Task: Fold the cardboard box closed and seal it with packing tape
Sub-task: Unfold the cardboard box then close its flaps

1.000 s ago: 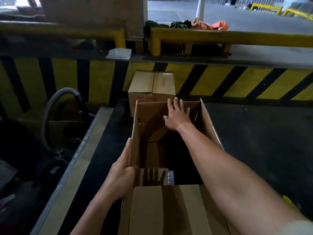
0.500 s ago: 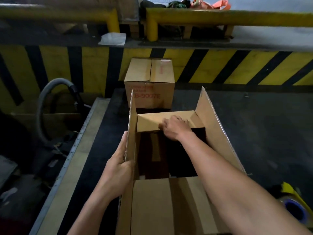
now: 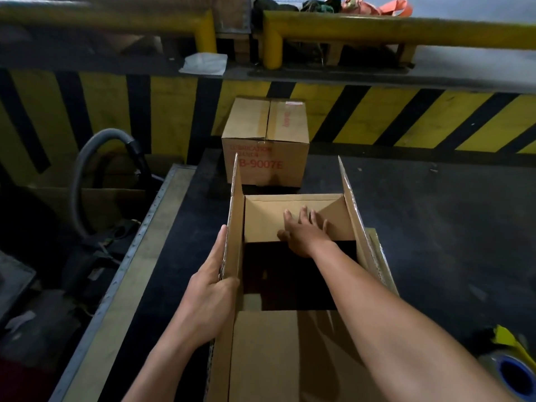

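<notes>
An open brown cardboard box [image 3: 293,358] stands on the dark platform in front of me. Its far short flap [image 3: 264,219] lies folded down flat, and my right hand [image 3: 304,233] presses on it with fingers spread. The near short flap is folded down too. My left hand [image 3: 208,288] grips the upright left long flap [image 3: 233,227], thumb inside, fingers outside. The right long flap [image 3: 352,207] leans outward. The box's inside is dark. A roll of packing tape [image 3: 513,372] with a blue core and a yellow dispenser lies at the lower right.
A closed, taped box [image 3: 265,140] printed in red sits just behind the open one. A yellow-and-black striped wall [image 3: 406,117] runs behind it, with yellow rails above. A grey hose [image 3: 87,161] and clutter fill the lower area to the left, past the platform's metal edge [image 3: 139,256].
My right hand has pushed the far short flap from upright down to flat, and its fingers have spread out on it. My left hand stays on the left flap. The view tilted down.
</notes>
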A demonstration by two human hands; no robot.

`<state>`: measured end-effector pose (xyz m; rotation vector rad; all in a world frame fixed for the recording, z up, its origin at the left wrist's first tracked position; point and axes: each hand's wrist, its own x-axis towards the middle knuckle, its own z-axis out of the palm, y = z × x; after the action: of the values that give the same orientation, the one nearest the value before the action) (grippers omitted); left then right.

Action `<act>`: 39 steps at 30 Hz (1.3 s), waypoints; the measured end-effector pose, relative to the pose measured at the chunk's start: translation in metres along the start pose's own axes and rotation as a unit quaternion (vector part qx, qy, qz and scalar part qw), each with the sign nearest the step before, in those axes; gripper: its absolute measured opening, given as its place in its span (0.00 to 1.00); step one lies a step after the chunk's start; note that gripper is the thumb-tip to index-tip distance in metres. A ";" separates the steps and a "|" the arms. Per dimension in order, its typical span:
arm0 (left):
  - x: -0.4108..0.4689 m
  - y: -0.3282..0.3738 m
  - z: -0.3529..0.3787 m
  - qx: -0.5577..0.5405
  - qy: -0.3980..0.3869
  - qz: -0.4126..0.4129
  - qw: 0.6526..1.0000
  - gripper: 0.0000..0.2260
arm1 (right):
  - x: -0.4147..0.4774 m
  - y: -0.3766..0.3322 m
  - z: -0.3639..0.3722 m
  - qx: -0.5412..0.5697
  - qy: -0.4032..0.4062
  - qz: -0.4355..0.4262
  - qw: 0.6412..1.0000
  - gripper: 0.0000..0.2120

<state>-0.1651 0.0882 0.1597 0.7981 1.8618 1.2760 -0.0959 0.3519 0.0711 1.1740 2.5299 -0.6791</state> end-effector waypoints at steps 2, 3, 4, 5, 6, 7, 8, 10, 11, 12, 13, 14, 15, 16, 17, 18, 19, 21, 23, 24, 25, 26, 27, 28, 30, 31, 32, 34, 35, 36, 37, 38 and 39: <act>0.000 0.001 0.002 -0.007 0.000 0.001 1.000 0.40 | -0.009 -0.007 -0.009 -0.012 0.009 0.006 1.000 0.32; 0.000 0.001 0.003 -0.011 0.000 0.002 1.000 0.40 | -0.016 -0.011 -0.015 -0.023 0.019 0.007 1.000 0.33; 0.000 0.001 0.003 -0.015 0.000 0.004 1.000 0.40 | -0.025 -0.015 -0.021 -0.031 0.033 0.004 0.999 0.33; -0.001 0.002 0.003 -0.018 0.000 0.006 1.000 0.39 | -0.036 -0.020 -0.028 -0.034 0.052 -0.006 0.998 0.33; -0.001 0.003 0.004 -0.022 -0.001 0.008 1.000 0.39 | -0.049 -0.023 -0.035 -0.035 0.074 -0.025 0.996 0.33; -0.002 0.004 0.004 -0.024 -0.002 0.010 1.000 0.39 | -0.063 -0.025 -0.042 -0.037 0.105 -0.049 0.993 0.32; -0.004 0.006 0.005 -0.030 -0.007 0.009 0.999 0.39 | -0.079 -0.026 -0.049 -0.045 0.145 -0.073 0.986 0.30; -0.009 0.009 0.008 -0.048 -0.021 -0.002 0.999 0.39 | -0.112 -0.021 -0.061 -0.085 0.247 -0.104 0.960 0.27; -0.012 0.009 0.009 -0.056 -0.027 -0.006 0.998 0.39 | -0.128 -0.015 -0.063 -0.101 0.288 -0.104 0.947 0.28; -0.016 0.009 0.011 -0.061 -0.029 -0.007 0.998 0.38 | -0.144 -0.007 -0.065 -0.108 0.314 -0.090 0.939 0.30; -0.021 0.009 0.013 -0.063 -0.030 -0.007 0.998 0.37 | -0.159 0.003 -0.065 -0.103 0.321 -0.065 0.939 0.33; -0.025 0.008 0.015 -0.063 -0.029 -0.008 0.998 0.36 | -0.171 0.014 -0.064 -0.088 0.315 -0.031 0.945 0.37; -0.029 0.008 0.018 -0.062 -0.027 -0.008 0.998 0.36 | -0.183 0.025 -0.062 -0.060 0.291 0.005 0.955 0.40; -0.032 0.006 0.021 -0.062 -0.026 -0.008 0.998 0.35 | -0.193 0.035 -0.058 -0.014 0.252 0.036 0.967 0.41; -0.035 0.006 0.023 -0.059 -0.025 -0.004 0.998 0.35 | -0.203 0.043 -0.054 0.044 0.209 0.057 0.975 0.40; -0.039 0.006 0.025 -0.056 -0.025 0.001 0.998 0.35 | -0.207 0.051 -0.044 0.094 0.169 0.064 0.979 0.37; -0.041 0.007 0.026 -0.052 -0.024 0.006 0.998 0.34 | -0.209 0.057 -0.033 0.118 0.142 0.060 0.981 0.34; -0.045 0.007 0.028 -0.041 -0.021 0.018 0.999 0.34 | -0.207 0.061 -0.003 0.126 0.117 0.049 0.984 0.29; -0.046 0.007 0.028 -0.034 -0.019 0.027 0.999 0.34 | -0.203 0.056 0.027 0.115 0.081 0.039 0.989 0.29; -0.046 0.006 0.029 -0.032 -0.019 0.030 0.999 0.34 | -0.202 0.054 0.042 0.090 0.064 0.033 0.993 0.30; -0.047 0.006 0.030 -0.028 -0.019 0.032 0.999 0.33 | -0.201 0.052 0.056 0.058 0.056 0.028 0.996 0.32; -0.047 0.006 0.031 -0.025 -0.022 0.033 0.999 0.33 | -0.202 0.051 0.067 0.025 0.056 0.022 0.998 0.33; -0.047 0.007 0.033 -0.023 -0.024 0.034 0.999 0.32 | -0.203 0.051 0.077 -0.005 0.062 0.017 0.998 0.34; -0.046 0.006 0.035 -0.023 -0.025 0.036 0.999 0.32 | -0.202 0.054 0.085 -0.029 0.066 0.012 0.997 0.34; -0.043 0.002 0.040 -0.015 -0.030 0.037 0.999 0.32 | -0.204 0.060 0.093 -0.053 0.077 0.007 0.996 0.34; -0.041 -0.002 0.043 -0.010 -0.033 0.035 0.999 0.32 | -0.204 0.061 0.095 -0.053 0.085 0.003 0.995 0.34; -0.039 -0.006 0.046 -0.002 -0.034 0.033 0.999 0.32 | -0.204 0.061 0.095 -0.050 0.094 -0.003 0.994 0.34; -0.035 -0.014 0.055 0.022 -0.033 0.028 0.999 0.32 | -0.206 0.061 0.092 -0.030 0.114 -0.018 0.993 0.34; -0.035 -0.017 0.059 0.041 -0.029 0.024 0.998 0.31 | -0.207 0.061 0.090 -0.012 0.122 -0.026 0.992 0.34; -0.036 -0.020 0.063 0.065 -0.028 0.028 0.997 0.30 | -0.210 0.063 0.090 0.013 0.134 -0.035 0.990 0.34; -0.038 -0.025 0.066 0.095 -0.031 0.034 0.994 0.28 | -0.212 0.066 0.090 0.044 0.149 -0.039 0.987 0.33; -0.038 -0.032 0.068 0.132 -0.043 0.039 0.990 0.26 | -0.216 0.068 0.090 0.078 0.167 -0.042 0.982 0.30; -0.036 -0.040 0.068 0.184 -0.058 0.034 0.981 0.26 | -0.219 0.070 0.091 0.106 0.182 -0.037 0.977 0.28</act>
<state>-0.0921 0.0800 0.1134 1.1136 2.0163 0.9107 0.1011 0.2030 0.0659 1.3914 2.8719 -0.8380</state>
